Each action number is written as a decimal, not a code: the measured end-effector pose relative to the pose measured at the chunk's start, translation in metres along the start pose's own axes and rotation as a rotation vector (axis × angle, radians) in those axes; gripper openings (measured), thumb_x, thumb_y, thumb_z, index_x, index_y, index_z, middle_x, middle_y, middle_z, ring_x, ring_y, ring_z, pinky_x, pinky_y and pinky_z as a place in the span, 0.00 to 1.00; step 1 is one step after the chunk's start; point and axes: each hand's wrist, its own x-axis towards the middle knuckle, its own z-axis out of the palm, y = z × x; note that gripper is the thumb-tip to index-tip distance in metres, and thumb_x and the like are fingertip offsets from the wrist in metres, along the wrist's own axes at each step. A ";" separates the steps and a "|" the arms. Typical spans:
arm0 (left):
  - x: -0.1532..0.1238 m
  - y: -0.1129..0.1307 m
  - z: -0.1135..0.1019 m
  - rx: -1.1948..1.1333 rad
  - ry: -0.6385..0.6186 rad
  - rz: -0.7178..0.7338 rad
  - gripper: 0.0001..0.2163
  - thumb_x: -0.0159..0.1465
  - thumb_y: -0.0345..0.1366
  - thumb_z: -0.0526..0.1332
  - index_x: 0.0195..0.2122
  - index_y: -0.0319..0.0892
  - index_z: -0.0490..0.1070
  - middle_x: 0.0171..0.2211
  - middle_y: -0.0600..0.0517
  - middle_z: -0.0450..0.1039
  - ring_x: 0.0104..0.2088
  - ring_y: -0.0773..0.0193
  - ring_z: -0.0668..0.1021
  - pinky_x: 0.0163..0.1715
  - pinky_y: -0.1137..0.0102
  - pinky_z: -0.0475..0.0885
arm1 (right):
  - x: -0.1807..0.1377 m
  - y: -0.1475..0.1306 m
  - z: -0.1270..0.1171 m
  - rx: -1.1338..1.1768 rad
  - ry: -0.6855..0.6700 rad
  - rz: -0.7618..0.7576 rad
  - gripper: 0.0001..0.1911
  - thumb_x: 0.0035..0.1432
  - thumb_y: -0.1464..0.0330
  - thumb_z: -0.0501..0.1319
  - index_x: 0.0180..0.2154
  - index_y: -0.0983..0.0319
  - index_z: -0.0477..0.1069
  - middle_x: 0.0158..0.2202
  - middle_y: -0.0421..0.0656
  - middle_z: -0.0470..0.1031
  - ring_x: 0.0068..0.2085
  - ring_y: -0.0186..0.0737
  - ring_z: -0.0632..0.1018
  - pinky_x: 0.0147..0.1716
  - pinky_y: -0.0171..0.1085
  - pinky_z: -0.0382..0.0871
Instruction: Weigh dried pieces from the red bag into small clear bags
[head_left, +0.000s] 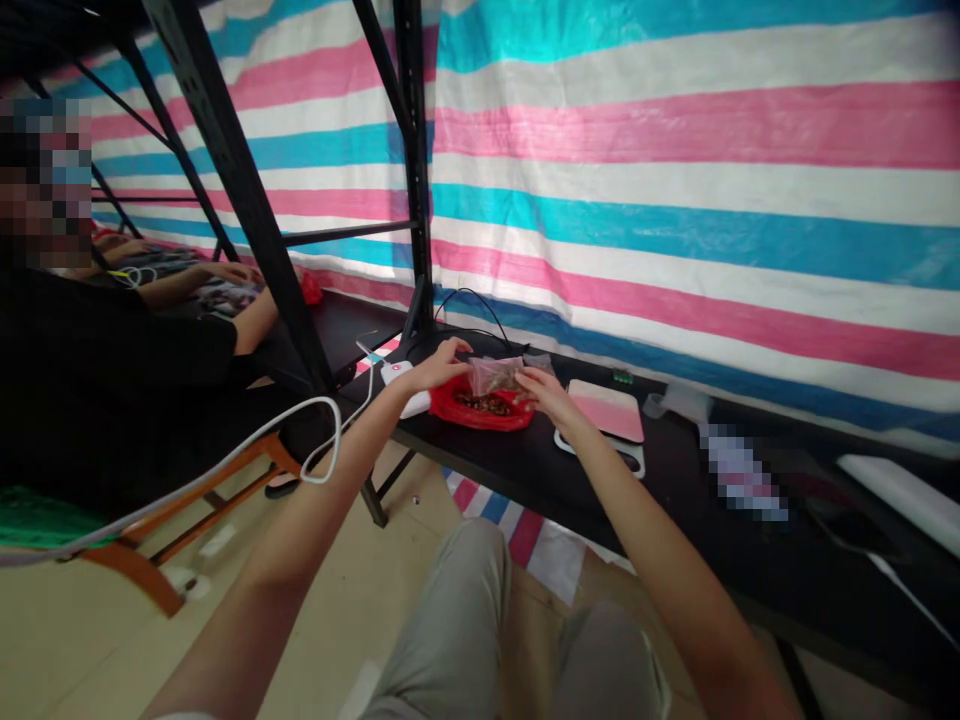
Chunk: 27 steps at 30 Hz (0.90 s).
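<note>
A small clear plastic bag [495,376] with brownish contents is held up over a red plastic bag [517,418], which lies spread on the black table with many small dark pieces in it. My right hand [546,392] pinches the clear bag at its right side. At the clear bag's left edge is my left hand [441,366], its fingers curved and apart; whether a fingertip touches the bag is too small to tell. Just right of my right hand sits a flat pink-topped device [606,408] with a white base, partly covered by my forearm.
A white power strip [397,372] with a cable lies left of the red bag. Black shelf posts [416,200] rise behind it. Further right on the table [667,500] are a phone-like dark object and a white box [911,500]. A co-worker [112,370] sits at left.
</note>
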 end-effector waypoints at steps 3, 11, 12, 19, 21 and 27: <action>-0.003 -0.016 -0.016 0.118 -0.143 -0.058 0.16 0.56 0.39 0.55 0.45 0.38 0.65 0.43 0.47 0.69 0.43 0.62 0.72 0.43 0.70 0.68 | 0.013 -0.006 0.004 -0.165 0.021 0.018 0.13 0.51 0.61 0.62 0.36 0.63 0.71 0.30 0.43 0.78 0.21 0.32 0.75 0.17 0.30 0.65; -0.010 0.002 -0.011 0.673 -0.225 -0.086 0.13 0.61 0.41 0.52 0.42 0.42 0.70 0.44 0.46 0.74 0.45 0.55 0.74 0.50 0.59 0.61 | 0.024 -0.022 0.009 -0.523 0.013 -0.155 0.11 0.51 0.68 0.62 0.38 0.63 0.72 0.27 0.42 0.77 0.21 0.33 0.75 0.19 0.31 0.67; -0.010 0.003 -0.008 0.700 -0.208 -0.060 0.13 0.61 0.41 0.52 0.41 0.41 0.70 0.43 0.46 0.75 0.45 0.54 0.74 0.53 0.56 0.57 | 0.025 -0.024 0.009 -0.577 -0.014 -0.194 0.11 0.51 0.67 0.62 0.38 0.62 0.72 0.26 0.42 0.77 0.21 0.34 0.75 0.20 0.31 0.67; -0.009 0.006 0.001 0.659 -0.017 -0.076 0.15 0.59 0.44 0.56 0.41 0.39 0.71 0.39 0.45 0.76 0.43 0.53 0.75 0.55 0.52 0.53 | 0.033 -0.034 0.013 -0.742 -0.061 -0.416 0.10 0.50 0.69 0.62 0.36 0.64 0.74 0.30 0.44 0.78 0.27 0.36 0.77 0.29 0.35 0.70; -0.007 0.009 -0.001 0.537 -0.010 -0.072 0.18 0.57 0.46 0.59 0.45 0.41 0.70 0.40 0.47 0.76 0.42 0.54 0.75 0.50 0.59 0.61 | 0.034 -0.036 0.017 -0.705 -0.080 -0.469 0.09 0.50 0.70 0.61 0.35 0.63 0.75 0.32 0.45 0.78 0.31 0.37 0.77 0.33 0.36 0.70; -0.006 0.011 -0.007 0.434 0.137 -0.095 0.09 0.55 0.39 0.62 0.34 0.43 0.77 0.35 0.48 0.77 0.38 0.56 0.76 0.36 0.69 0.67 | 0.033 -0.035 0.027 -0.544 -0.082 -0.431 0.11 0.50 0.66 0.61 0.36 0.63 0.75 0.32 0.44 0.79 0.31 0.38 0.77 0.32 0.36 0.71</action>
